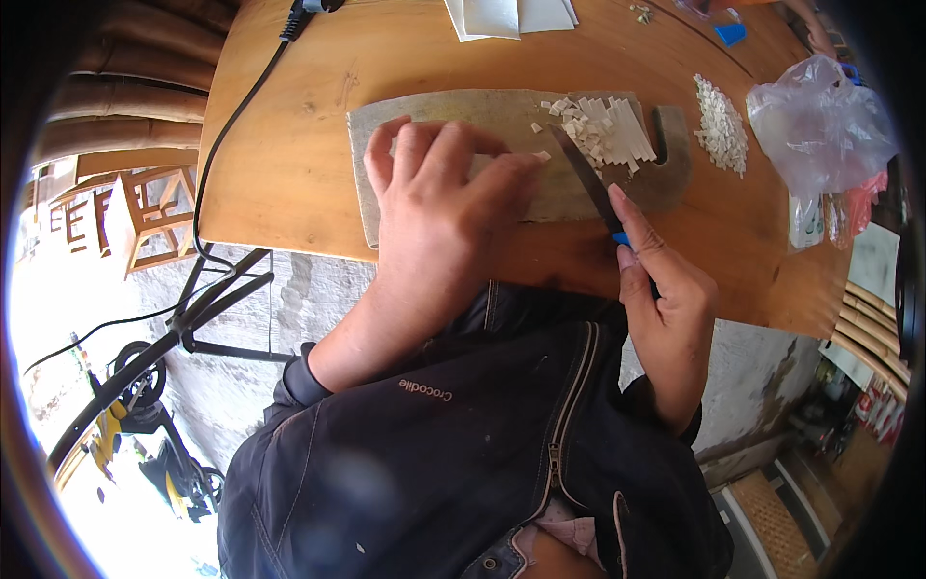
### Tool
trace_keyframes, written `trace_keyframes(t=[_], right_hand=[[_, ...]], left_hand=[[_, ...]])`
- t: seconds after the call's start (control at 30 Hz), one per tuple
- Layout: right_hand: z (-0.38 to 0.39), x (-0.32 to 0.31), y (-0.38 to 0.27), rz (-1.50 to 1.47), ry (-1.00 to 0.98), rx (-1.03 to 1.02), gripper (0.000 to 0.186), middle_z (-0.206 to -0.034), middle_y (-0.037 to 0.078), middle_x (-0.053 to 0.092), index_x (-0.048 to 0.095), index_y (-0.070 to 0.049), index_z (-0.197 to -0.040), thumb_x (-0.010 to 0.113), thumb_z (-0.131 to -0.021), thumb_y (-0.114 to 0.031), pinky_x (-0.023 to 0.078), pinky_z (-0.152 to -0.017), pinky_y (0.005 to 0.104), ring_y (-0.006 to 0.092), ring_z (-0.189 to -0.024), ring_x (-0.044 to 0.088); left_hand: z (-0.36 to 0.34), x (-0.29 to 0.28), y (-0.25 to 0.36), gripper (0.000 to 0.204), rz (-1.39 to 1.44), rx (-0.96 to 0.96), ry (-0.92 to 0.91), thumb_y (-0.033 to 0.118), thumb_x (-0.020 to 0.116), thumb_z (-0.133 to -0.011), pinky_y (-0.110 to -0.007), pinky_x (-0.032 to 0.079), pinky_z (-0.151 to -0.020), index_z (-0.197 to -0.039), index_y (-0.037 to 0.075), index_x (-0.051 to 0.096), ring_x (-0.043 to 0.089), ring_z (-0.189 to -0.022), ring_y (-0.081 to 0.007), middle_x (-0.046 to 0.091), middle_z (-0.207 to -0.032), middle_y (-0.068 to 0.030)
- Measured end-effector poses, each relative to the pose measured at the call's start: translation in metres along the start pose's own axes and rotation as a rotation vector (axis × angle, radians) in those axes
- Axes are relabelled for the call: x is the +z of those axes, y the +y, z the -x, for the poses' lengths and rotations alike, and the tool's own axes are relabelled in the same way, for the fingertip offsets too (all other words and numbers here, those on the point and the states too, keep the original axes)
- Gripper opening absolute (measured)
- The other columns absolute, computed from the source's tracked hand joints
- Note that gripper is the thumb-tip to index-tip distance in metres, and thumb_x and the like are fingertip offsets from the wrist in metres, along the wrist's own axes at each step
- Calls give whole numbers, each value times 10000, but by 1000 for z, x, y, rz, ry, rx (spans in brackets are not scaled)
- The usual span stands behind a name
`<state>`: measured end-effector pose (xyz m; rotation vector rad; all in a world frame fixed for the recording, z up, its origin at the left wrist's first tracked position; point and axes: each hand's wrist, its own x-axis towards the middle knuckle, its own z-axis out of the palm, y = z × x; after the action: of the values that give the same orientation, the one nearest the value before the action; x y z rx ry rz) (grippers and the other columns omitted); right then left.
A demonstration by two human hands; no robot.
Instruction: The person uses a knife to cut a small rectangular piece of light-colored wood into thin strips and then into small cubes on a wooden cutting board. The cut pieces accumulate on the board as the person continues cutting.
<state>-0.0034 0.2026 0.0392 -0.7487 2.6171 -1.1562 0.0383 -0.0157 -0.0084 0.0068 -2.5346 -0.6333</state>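
Observation:
My left hand (439, 183) is curled over the wooden board (521, 203), slightly blurred. At its fingertips shows the small pale end of a white strip (543, 155), and more white shows between the fingers; the rest is hidden beneath the hand. In my right hand (670, 294) is a knife (582, 169) with a dark blade and a blue and black handle. The blade slants up and left across the board, between my left fingertips and a heap of small white cut pieces and strips (603, 130).
A pile of white bits (721, 125) lies on the table (289, 174) right of the board. Beyond it sits a clear plastic bag (820, 121). White sheets (511, 17) and a black cable (246, 106) are at the far side and left. Another person's hand (815, 29) shows at far right.

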Motion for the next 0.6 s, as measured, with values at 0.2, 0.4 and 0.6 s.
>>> trace_keyframes(t=[0.2,0.4,0.6], right_hand=[[-4,-2,-4,86,-75,-21,617,-908,209,700,670,-142,-1423,601,-893,164,530,-758,283,157,-749,626],[-6,-2,2,149,-80,-92,682,-742,159,554,657,-178,-1444,658,-834,126,509,-662,392,263,-630,571],[-7,-8,-10,294,-143,-101,706,-756,153,563,645,-182,-1455,650,-822,130,524,-671,387,275,-646,596]], left_hand=[[0,-1,3,214,-20,36,-27,164,775,-816,-579,343,-1088,-1028,184,767,585,-1054,-246,625,-1005,9],[0,-1,2,219,-12,41,-20,165,777,-812,-580,341,-1089,-1029,185,766,585,-1062,-248,624,-1015,11],[1,-4,2,284,-18,44,-48,166,755,-791,-589,333,-1103,-1075,180,764,584,-1080,-251,623,-1037,5]])
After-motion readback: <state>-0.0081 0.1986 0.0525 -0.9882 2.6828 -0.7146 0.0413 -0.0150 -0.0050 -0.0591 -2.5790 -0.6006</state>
